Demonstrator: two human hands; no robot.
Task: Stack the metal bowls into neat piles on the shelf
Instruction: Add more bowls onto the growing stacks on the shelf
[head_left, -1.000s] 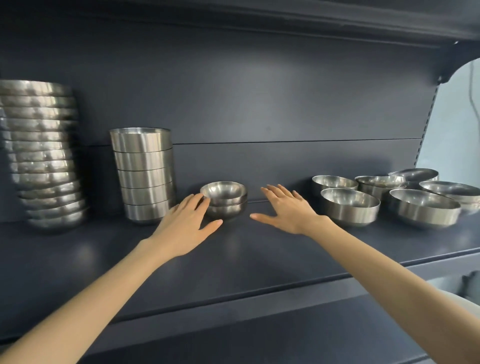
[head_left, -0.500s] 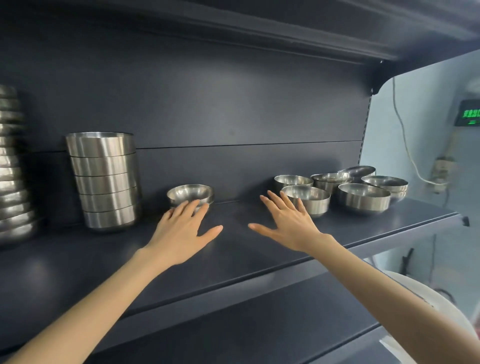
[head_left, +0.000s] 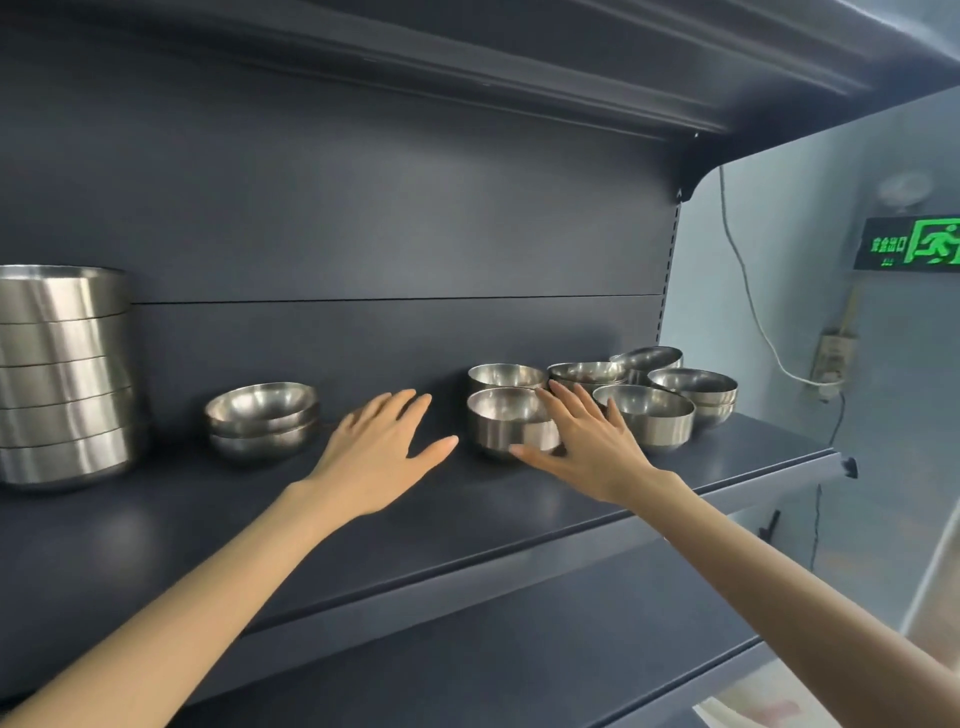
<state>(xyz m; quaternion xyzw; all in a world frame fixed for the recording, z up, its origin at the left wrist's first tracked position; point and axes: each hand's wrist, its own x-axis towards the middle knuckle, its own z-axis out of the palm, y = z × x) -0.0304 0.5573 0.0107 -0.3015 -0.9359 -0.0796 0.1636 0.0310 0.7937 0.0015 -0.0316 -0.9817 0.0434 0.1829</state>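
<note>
Head view: I see the dark shelf (head_left: 156, 519) spanning the frame, with a back panel (head_left: 363, 208) of the same colour behind it and an upper shelf (head_left: 467, 62) overhead. The tall stack of metal bowls (head_left: 62, 374) stands at the left end of the shelf, cut by the frame edge. The group of loose bowls (head_left: 644, 423) occupies the right end, packed close together, and the right-hand one appears to be nested in a second bowl. The two-bowl pile (head_left: 262, 421) sits between the stack and the group, apart from both. The left hand (head_left: 379, 457) is above the shelf between the two-bowl pile and the nearest bowl (head_left: 506, 426). Its grip is open, with the fingers straight, the thumb spread, and nothing held. The right hand (head_left: 587, 441) reaches to the nearest bowl at the front left of the group. Its grip is also open, with the fingers extended past the rim and the thumb across the front wall. I cannot confirm contact. On the wall to the right are a green exit sign (head_left: 909, 249), a white cable (head_left: 748, 291) and a socket (head_left: 834, 358).
</note>
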